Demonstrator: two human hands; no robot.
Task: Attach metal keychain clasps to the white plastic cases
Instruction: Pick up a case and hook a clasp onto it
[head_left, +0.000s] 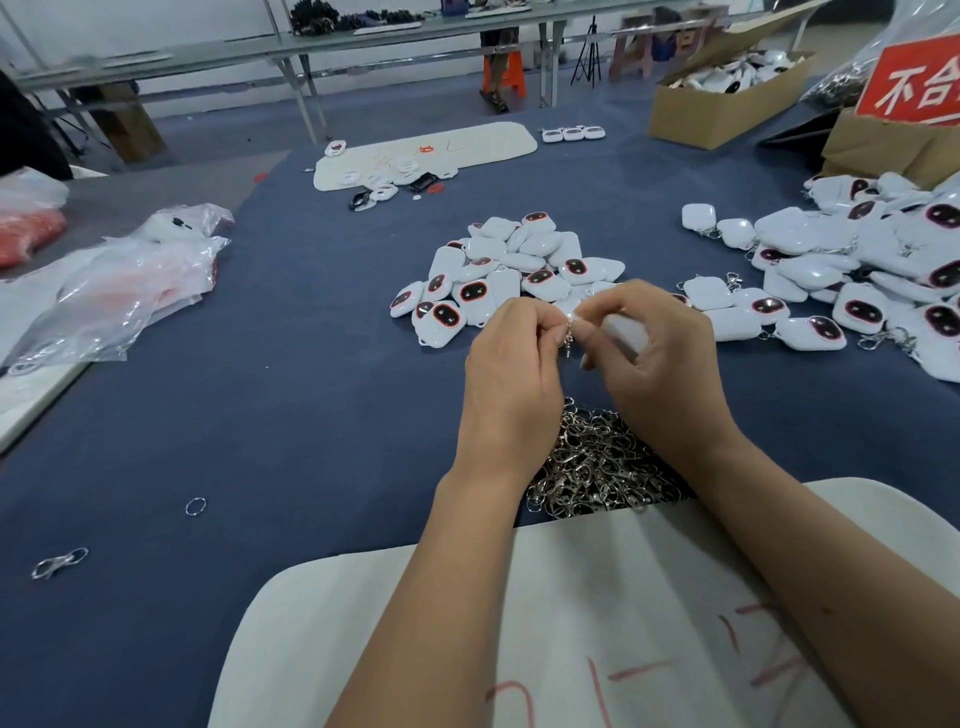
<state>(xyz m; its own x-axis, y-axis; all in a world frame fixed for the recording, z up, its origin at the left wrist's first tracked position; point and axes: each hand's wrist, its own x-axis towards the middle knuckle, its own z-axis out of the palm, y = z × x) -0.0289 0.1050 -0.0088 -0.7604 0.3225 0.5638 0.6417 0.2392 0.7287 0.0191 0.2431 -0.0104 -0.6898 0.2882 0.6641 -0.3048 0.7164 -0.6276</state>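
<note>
Left hand (511, 358): raised above the clasp heap, fingers curled, tips pinching the small metal clasp (569, 338) from its left side.
Right hand (657, 353): level with the left hand, just to its right; fingers curled round a white case (626, 332), thumb and forefinger meeting the clasp at its top.
Metal clasp: hangs between the two sets of fingertips, directly above the clasp heap.
White case in hand: mostly hidden inside the right hand; only a blurred white edge shows.
Clasp heap (597, 462): loose silver clasps on the blue table (291, 426), beneath both wrists, touching the near white mat (571, 623).
Central case pile (498, 275): just beyond the clasp heap, behind the hands.
Right case pile (857, 270): beyond and to the right of the clasp heap; clasps show on several cases.
Stray clasp (60, 563) and ring (195, 506): well left of the clasp heap.
Plastic bags (119, 291): far left of the clasp heap.
Cardboard box (727, 98): far beyond the clasp heap, to the right.
</note>
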